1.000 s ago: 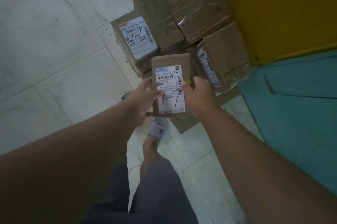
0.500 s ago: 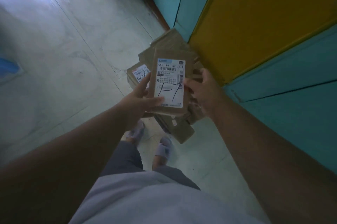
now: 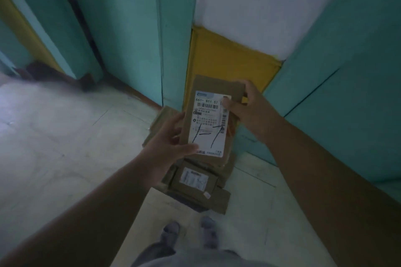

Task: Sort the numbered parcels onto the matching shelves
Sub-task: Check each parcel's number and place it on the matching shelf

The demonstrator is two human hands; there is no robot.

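on the left the pale tiled floor lies wide and bare, the best room for stepping, i judge; the teal panelled wall closes it at the far side, with a dark gap and skirting at its foot. the left hand has its grip curled round the lower left edge of the brown cardboard parcel, thumb over the bottom of its white label, which reads "1-7" in marker. the parcel is in the air, upright, above the pile of other parcels on the floor just ahead of the feet. the right hand pinches the parcel's upper right corner, thumb on the label. to do this well, keep the number readable and step left round the pile, not over it. to the right, the yellow panel and teal wall stand close; little room there. no shelf is in view.
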